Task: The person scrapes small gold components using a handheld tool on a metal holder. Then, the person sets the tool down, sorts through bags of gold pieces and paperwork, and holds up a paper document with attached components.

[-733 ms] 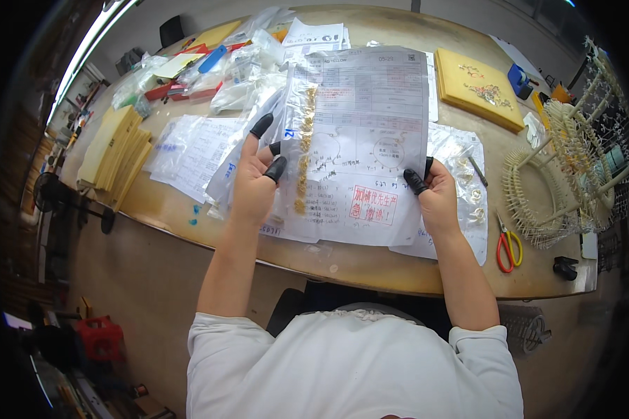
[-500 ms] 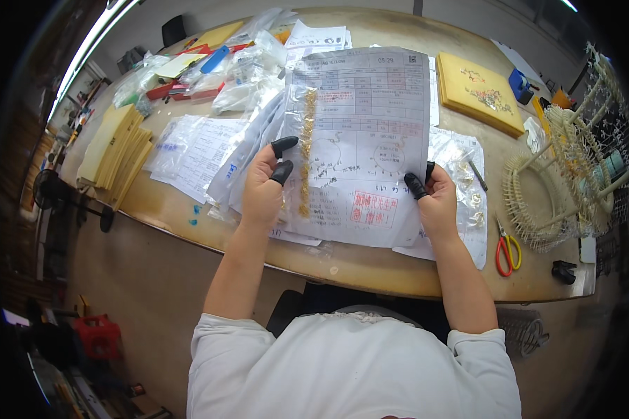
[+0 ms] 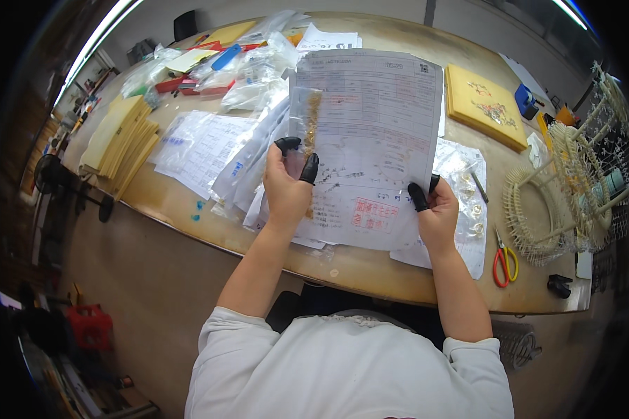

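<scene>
A printed paper sheet (image 3: 374, 140) with a red stamp near its bottom is held up above the wooden table (image 3: 370, 269). My left hand (image 3: 286, 188), with black finger covers, grips its left edge together with a clear plastic bag (image 3: 306, 122) holding a strip of small golden pieces. My right hand (image 3: 437, 213), also with black fingertips, pinches the sheet's lower right corner.
More clear bags and printed sheets (image 3: 203, 143) lie at the left, by a stack of tan envelopes (image 3: 119, 136). A yellow embroidered panel (image 3: 483, 105), a wicker rack (image 3: 573, 188) and red-handled scissors (image 3: 502, 262) are at the right. Bags with gold rings (image 3: 468, 202) lie under the sheet.
The sheet has been lifted and turned slightly to the right. My left hand has shifted along its left edge, still pinching the bag of golden pieces.
</scene>
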`<state>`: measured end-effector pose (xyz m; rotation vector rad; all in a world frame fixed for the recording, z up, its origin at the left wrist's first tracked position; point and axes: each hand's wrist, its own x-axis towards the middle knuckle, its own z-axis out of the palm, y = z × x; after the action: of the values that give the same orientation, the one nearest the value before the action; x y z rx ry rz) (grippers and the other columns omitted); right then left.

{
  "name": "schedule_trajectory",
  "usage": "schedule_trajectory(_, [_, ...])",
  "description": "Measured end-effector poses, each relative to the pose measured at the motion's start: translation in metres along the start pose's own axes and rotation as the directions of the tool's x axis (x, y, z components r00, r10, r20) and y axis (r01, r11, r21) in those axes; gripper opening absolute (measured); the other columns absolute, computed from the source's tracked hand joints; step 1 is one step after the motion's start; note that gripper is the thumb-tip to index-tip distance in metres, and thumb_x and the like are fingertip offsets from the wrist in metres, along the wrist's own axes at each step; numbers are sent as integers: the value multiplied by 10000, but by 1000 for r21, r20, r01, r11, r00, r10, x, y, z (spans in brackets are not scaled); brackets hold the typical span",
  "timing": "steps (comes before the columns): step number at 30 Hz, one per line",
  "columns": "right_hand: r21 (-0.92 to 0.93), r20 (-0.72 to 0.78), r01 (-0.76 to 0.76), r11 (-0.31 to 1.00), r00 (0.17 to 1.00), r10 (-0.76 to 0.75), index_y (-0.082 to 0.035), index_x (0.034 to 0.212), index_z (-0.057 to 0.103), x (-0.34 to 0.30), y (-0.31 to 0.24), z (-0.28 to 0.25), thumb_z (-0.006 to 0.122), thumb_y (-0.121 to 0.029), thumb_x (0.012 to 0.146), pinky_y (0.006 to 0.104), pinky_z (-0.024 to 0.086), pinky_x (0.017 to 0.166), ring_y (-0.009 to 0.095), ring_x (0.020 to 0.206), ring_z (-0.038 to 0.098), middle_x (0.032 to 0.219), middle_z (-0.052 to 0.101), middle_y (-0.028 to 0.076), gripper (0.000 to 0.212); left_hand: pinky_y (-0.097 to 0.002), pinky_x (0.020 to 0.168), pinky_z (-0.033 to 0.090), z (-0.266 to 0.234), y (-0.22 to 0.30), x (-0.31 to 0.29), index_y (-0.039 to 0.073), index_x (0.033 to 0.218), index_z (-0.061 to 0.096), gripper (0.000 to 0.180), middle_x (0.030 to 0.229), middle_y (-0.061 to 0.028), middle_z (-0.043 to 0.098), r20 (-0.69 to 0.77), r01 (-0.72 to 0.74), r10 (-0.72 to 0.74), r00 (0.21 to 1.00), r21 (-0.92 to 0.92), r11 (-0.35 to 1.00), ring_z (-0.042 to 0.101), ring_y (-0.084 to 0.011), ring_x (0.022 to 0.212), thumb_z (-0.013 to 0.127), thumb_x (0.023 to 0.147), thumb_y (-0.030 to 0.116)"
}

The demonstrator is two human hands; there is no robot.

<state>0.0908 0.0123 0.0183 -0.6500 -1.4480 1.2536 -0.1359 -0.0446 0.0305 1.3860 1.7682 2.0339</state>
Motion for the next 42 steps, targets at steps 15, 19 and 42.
schedule_trajectory(15, [74,-32,-62,995,997,64,-13,944,595,3,0,0,576,21,827,186,420,698,46,758,543,856,618,1,124,-227,858,455,-27,27,-1,-77,1104,517,415,1022,-154,594,225,395,-336,915,-674,624,579,-140,909,356,743,-203])
schedule_trajectory(19, [94,-27,-103,990,994,106,-12,947,596,3,2,-1,571,22,827,185,421,696,46,758,546,857,622,5,127,-216,847,456,-29,30,-3,-69,1114,517,407,1021,-144,594,210,387,-341,916,-678,624,580,-133,902,365,762,-207])
schedule_trajectory(42, [155,25,-241,958,970,241,10,982,582,5,8,-2,557,37,831,199,454,712,70,780,576,891,638,48,155,-188,816,462,-35,44,-10,-53,1195,476,456,1028,-122,595,271,350,-225,936,-645,679,577,-100,906,376,776,-204])
